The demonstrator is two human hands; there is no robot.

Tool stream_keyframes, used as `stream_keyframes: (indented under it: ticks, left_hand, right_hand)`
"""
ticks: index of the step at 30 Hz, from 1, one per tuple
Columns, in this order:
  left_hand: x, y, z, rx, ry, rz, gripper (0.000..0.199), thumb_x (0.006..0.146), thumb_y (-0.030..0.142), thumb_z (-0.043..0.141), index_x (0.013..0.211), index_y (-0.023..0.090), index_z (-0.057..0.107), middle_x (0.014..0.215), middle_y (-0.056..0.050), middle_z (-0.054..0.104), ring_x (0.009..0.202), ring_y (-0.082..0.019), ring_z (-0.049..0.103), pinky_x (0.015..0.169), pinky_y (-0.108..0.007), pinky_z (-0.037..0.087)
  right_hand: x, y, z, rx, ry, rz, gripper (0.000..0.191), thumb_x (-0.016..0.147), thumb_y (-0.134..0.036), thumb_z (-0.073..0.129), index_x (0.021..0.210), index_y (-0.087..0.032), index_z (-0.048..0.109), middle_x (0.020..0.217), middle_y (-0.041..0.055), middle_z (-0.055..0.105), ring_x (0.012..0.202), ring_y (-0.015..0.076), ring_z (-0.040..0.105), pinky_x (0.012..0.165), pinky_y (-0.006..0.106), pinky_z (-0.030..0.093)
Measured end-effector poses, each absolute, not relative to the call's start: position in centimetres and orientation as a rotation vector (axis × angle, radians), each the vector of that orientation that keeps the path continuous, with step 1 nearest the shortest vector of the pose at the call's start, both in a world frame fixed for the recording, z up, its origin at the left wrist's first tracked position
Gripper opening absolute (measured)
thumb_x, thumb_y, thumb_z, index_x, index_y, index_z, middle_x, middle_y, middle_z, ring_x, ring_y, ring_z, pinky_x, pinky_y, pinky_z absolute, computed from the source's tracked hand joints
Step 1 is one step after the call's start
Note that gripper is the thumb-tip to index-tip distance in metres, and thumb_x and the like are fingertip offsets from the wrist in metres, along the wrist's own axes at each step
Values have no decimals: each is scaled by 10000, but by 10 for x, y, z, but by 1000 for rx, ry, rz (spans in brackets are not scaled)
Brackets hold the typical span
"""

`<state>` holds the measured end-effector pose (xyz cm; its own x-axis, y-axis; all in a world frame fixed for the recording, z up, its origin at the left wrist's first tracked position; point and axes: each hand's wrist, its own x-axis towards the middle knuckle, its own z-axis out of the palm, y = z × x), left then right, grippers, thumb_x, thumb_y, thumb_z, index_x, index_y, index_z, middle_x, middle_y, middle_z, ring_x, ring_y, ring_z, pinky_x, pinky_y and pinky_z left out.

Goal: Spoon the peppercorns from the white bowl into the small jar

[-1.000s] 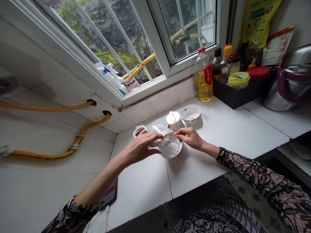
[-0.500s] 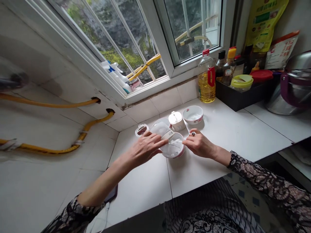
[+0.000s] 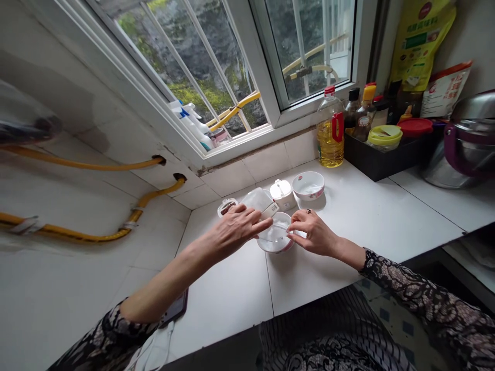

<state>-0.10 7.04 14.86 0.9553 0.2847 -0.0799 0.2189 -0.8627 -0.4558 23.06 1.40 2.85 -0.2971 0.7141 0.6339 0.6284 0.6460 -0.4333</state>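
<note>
My left hand reaches in from the lower left, with its fingertips on a clear plastic lid that covers a white bowl with a red-patterned rim. My right hand pinches the lid's right edge between thumb and fingers. Just behind my left fingers lies a second clear plastic piece bearing a white tag. Beyond them stand a small lidded tub of something brown, a small white lidded pot and a white floral bowl.
The white tiled counter runs under a window. A bottle of cooking oil and a black tray of condiments stand at the back. A steel pot sits at the right, yellow pipes cross the wall, and a phone lies under my left forearm.
My left hand has slid right across the clear plastic, and a white tag now shows beyond its fingertips. My right hand has moved from the lid's top to its right edge.
</note>
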Motion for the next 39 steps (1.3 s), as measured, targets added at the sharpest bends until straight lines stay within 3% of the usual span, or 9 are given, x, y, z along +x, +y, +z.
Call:
stream_keyframes:
  ticks: [6,13,19,28,34,39]
  left_hand:
    - [4,69,156,-2631,-340,249,339,903,7,450,1157,217,530,863,-30,563,756,-197,516,754,-347,377]
    - [4,69,153,-2609,-277,311,352,877,-30,422,1143,169,538,868,-42,604,734,-196,525,728,-343,386]
    - [3,71,155,-2666,-273,272,435,875,-38,417,1273,132,468,878,-34,641,750,-176,555,752,-316,389]
    - [9,57,141,-2506,-155,296,470,830,-57,464,1232,185,480,798,-4,577,687,-179,521,725,-335,367]
    - [11,45,119,-2404,-89,203,484,776,-91,485,1162,199,518,719,11,560,604,-159,496,679,-316,369]
    - [3,42,98,-2375,-81,111,487,767,-69,544,1177,195,539,811,-30,613,627,-153,504,665,-314,379]
  right_hand:
    - [223,16,23,-1019,-1833,343,70,831,-133,703,781,-173,732,770,20,610,721,136,573,698,285,447]
    - [224,8,23,-1032,-1727,517,122,827,-124,683,726,-174,732,748,13,603,701,125,565,691,276,465]
    - [223,-5,38,-1110,-1667,668,127,804,-139,676,716,-189,753,719,6,580,668,116,535,612,246,426]
    - [212,-34,31,-1133,-1607,916,181,839,-151,625,694,-169,731,673,4,624,612,109,532,580,234,410]
    - [213,-45,18,-1231,-1697,994,145,852,-153,619,781,-166,744,742,22,701,678,130,610,642,251,448]
    - [231,-36,33,-1241,-1838,844,163,852,-122,579,785,-167,721,721,27,704,632,126,599,602,262,450]
